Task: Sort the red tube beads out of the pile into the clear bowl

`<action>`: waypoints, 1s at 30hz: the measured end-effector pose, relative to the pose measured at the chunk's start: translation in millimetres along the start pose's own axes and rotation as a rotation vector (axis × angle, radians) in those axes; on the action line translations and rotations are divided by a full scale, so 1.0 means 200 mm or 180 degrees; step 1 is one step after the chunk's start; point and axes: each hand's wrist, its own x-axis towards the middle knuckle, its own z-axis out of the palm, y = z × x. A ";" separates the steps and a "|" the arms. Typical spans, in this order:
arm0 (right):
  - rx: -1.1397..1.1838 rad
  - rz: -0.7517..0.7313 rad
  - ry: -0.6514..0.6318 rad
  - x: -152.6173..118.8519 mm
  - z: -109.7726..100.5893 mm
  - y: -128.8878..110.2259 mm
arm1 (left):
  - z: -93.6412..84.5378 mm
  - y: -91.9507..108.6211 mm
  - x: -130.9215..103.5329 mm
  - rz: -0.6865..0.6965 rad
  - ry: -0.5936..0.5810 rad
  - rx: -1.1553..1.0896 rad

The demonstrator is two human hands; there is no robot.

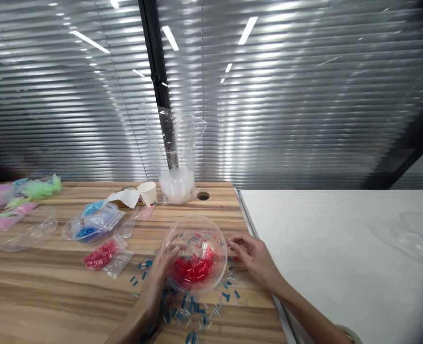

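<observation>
A clear round plastic bowl (220, 260) with small red tube pieces (193, 270) in it is tilted toward me above the wooden table. My left hand (168, 258) grips its left side, with the fingers over the rim. Just off the right rim is my right hand (247, 251), its thumb and fingers pinched together; whatever is between them is too small to make out. Blue and clear tube pieces (188, 308) lie scattered on the table beneath and around the bowl.
Left of the bowl lies a zip bag of red pieces (102, 254). Behind it are a clear dish with blue-filled bags (92, 227), a paper cup (148, 193) and bagged clear bowls (177, 184). Colourful bags (41, 188) lie far left. A white table (322, 248) adjoins at right.
</observation>
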 end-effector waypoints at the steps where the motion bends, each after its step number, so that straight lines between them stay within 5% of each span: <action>1: 0.0038 0.0041 0.0093 0.00 0.00 0.00 | 0.00 0.00 0.00 -0.0016 -0.0103 0.0172; 11: 0.0409 -0.0227 0.1093 0.01 -0.04 0.01 | 0.06 0.03 -0.05 -0.0191 -0.0453 0.0773; 17: 0.0456 -0.0812 0.0958 -0.01 -0.04 -0.05 | 0.06 -0.01 -0.06 -0.0059 -0.0287 0.0693; 30: 0.0213 -0.1312 0.0686 -0.05 0.00 -0.10 | 0.06 0.01 -0.08 -0.0124 -0.0720 0.0813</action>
